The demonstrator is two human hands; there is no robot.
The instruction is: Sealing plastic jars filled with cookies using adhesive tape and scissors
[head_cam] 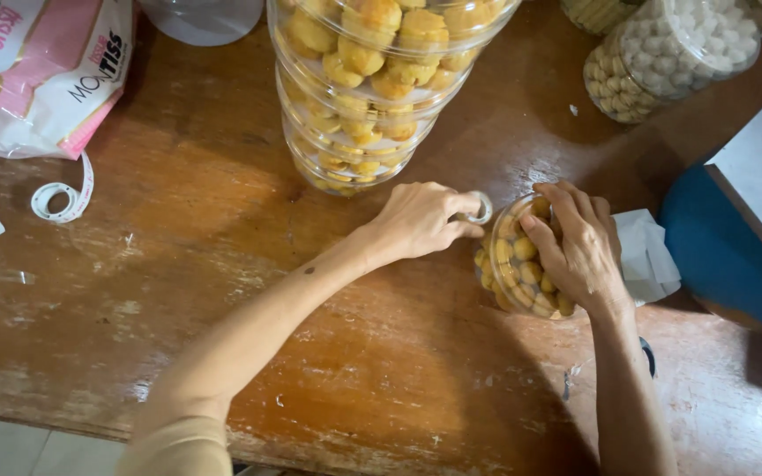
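A small clear round jar (515, 264) full of yellow cookies stands on the brown wooden table (222, 264). My right hand (579, 247) rests on top of the jar and grips it. My left hand (421, 219) sits just left of the jar, pinching a small roll of clear tape (481, 208) against the jar's upper edge.
A tall stack of clear cookie jars (372, 79) stands behind my hands. More jars (663, 53) lie at the back right. A tissue pack (41, 62) and a second tape roll (59, 198) are at the left. White paper (650, 256) and a blue object (725, 256) sit at the right.
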